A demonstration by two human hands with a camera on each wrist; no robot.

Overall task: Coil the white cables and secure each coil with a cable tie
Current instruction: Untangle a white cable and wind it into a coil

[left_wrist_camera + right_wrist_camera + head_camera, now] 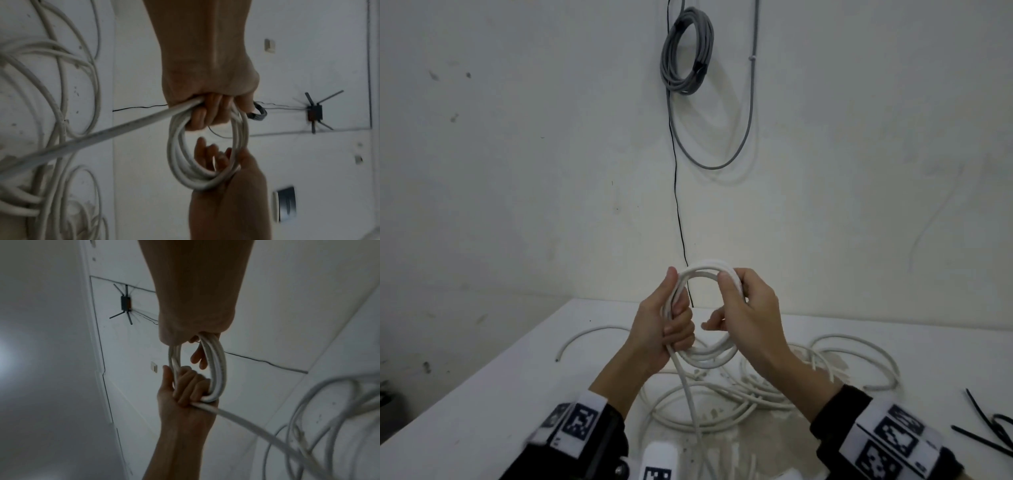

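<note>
Here both hands (pixel 664 329) (pixel 750 315) hold the white coil (pixel 705 356) upright.

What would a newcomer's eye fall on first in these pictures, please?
The white coil held up between both hands, the left hand gripping one side and the right hand the other. Below it, loose white cables sprawl on the table, and a grey coil hangs on the wall.

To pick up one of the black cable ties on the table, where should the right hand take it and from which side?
Judging by the head view, pinch a black cable tie mid-strap from above with the right hand. The ties lie flat and thin near the table edge on that hand's side, so a fingertip grip suits.
</note>
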